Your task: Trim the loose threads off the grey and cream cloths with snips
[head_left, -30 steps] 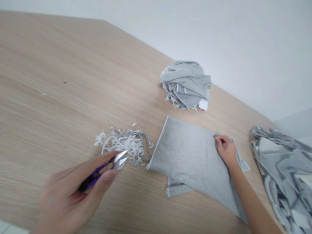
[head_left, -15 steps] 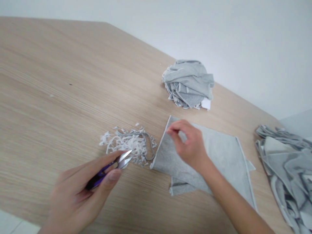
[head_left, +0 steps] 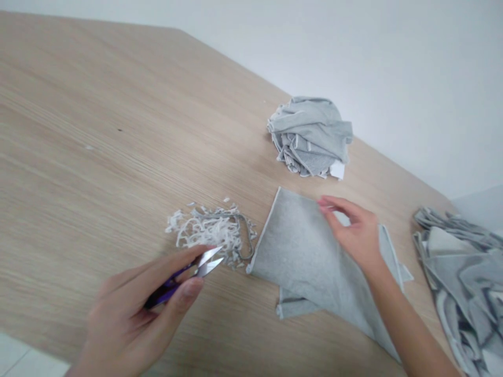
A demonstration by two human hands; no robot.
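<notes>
My left hand (head_left: 137, 309) holds small thread snips (head_left: 204, 262) with a purple handle. The blades are apart and point right, over the near edge of a heap of white and grey thread scraps (head_left: 216, 230). My right hand (head_left: 356, 230) is pinched, thumb against fingertips, at the far edge of a flat grey cloth piece (head_left: 298, 241) with pale seamed edges. Whether the fingers grip the cloth edge or a thread is too small to tell. My right forearm crosses the cloth's right side and hides part of it.
A bundle of grey cloth pieces (head_left: 314, 131) with a white tag lies near the table's far edge. A larger pile of grey cloth (head_left: 463, 272) lies at the right. The wooden table (head_left: 98, 183) meets a pale wall behind.
My right hand has moved right along the cloth, from near its left edge to its far edge, still pinched. The view has shifted slightly. My left hand keeps the snips near the scraps.
</notes>
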